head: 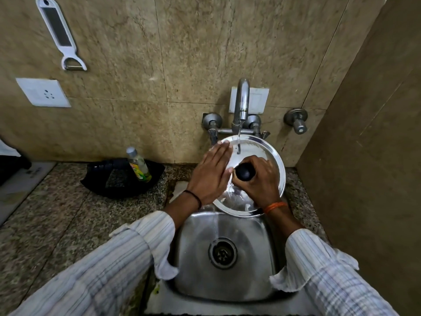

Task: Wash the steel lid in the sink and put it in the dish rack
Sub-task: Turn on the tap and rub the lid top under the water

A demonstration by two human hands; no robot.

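- Steel sink (262, 258) fills the lower middle of my view, set at the granite counter's (57, 213) right end.
- Steel lid (271, 156) hangs over the sink's back edge, under the tap's (242, 99) thin stream.
- My left hand (210, 176) lies flat, fingers straight, against the lid's left rim.
- My right hand (259, 179) grips the lid's black knob (243, 172).
- Soap bottle (139, 165) leans in a black tray (98, 179) at the counter's back edge.

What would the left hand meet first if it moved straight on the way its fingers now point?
Probably the thin water stream falling from the tap: the left hand lies flat on the steel lid, fingers pointing toward it. Depth is unclear.
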